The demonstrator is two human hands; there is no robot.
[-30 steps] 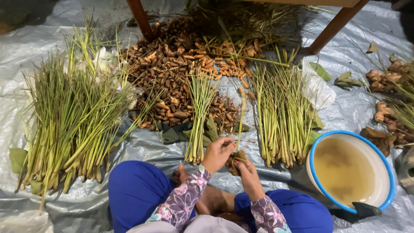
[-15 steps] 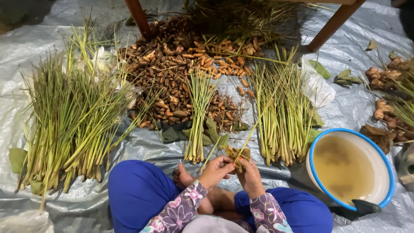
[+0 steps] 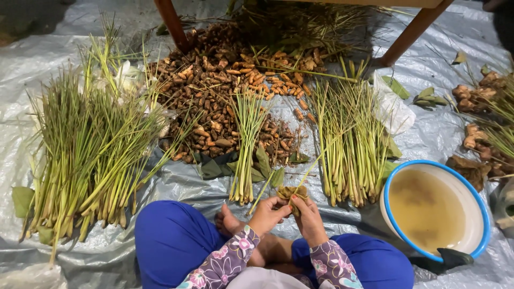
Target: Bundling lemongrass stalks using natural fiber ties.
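I am sitting cross-legged on the grey plastic sheet, and both my hands meet just in front of my knees. My left hand is closed, fingers curled around the base of a lemongrass stalk, whose thin green blade slants up and to the right, away from me. My right hand is also closed, pinching the brownish, dry outer leaves at that same stalk's root end (how tightly, I cannot tell from here). By my reckoning I am in the middle of cleaning this stalk, stripping its withered husk. What this calls for next, I judge, is a firm hold with the left hand while the right peels the dry layer down and off, without snapping the stem.

A small tidy bundle lies just beyond my hands, a wider one to its right, and a big loose heap of lemongrass far to the left. Behind them sits a pile of brown roots. A blue-rimmed basin of cloudy water stands near my right knee.
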